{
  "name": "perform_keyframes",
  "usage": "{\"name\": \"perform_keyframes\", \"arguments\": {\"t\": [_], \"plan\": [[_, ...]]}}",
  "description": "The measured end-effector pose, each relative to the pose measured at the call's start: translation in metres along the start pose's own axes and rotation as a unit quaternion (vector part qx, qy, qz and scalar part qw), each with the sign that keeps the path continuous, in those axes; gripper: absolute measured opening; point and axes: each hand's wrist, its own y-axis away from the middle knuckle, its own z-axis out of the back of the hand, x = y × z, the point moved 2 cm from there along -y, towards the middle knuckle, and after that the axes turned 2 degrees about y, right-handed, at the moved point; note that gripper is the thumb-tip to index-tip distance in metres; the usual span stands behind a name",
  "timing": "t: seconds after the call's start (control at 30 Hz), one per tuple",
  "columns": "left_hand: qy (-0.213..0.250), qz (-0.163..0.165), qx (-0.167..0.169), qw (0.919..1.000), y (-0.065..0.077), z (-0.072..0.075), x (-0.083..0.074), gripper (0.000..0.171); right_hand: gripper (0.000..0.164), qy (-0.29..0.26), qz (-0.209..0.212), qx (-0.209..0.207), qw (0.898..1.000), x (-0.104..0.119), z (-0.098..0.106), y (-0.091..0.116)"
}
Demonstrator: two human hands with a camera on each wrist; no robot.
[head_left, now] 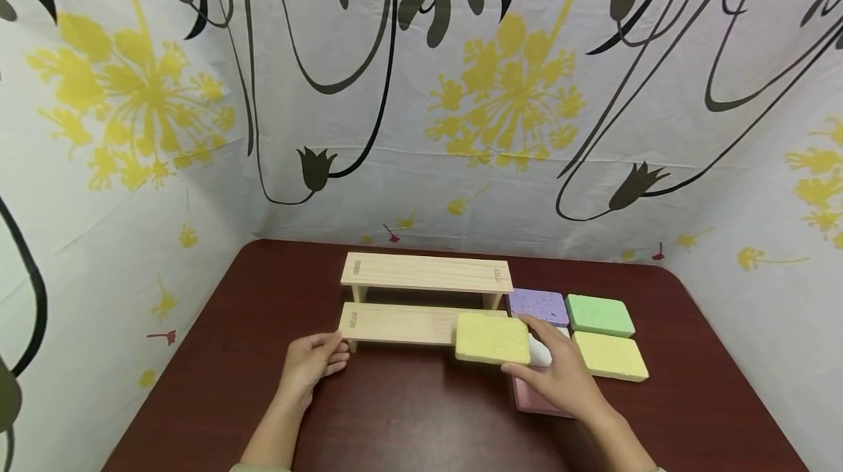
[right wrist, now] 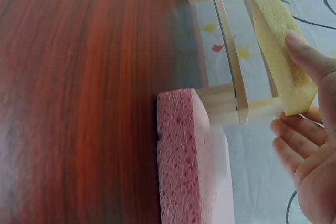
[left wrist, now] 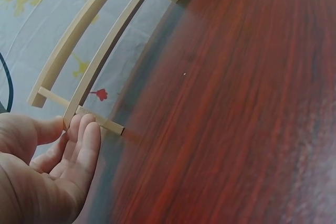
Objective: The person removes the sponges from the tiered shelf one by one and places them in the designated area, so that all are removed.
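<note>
My right hand [head_left: 556,369] grips a yellow sponge [head_left: 492,339] by its right end, thumb on one side and fingers on the other. In the head view the sponge overlaps the right end of the front, lower shelf [head_left: 402,323] of a two-step wooden stand. The right wrist view shows the sponge [right wrist: 281,51] raised above the stand's boards. With thumb and fingertips, my left hand [head_left: 312,366] pinches the left end of that front shelf; in the left wrist view the hand [left wrist: 58,166] is at the board's end. The higher shelf [head_left: 428,271] stands behind.
Right of the stand lie a purple sponge [head_left: 536,306], a green sponge [head_left: 599,315], another yellow sponge [head_left: 611,356], a partly hidden white piece [head_left: 540,351] and a pink sponge [head_left: 535,399]. All are on a dark red wooden table [head_left: 395,421]. Patterned cloth [head_left: 408,113] hangs behind.
</note>
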Motion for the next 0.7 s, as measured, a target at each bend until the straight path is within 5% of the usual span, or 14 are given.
{"name": "perform_keyframes", "arguments": {"t": [0.7], "plan": [[-0.007, 0.004, 0.004, 1.0000, -0.002, 0.000, -0.001, 0.030, 0.082, 0.025, -0.001, -0.018, 1.000, -0.028, 0.027, 0.025]]}}
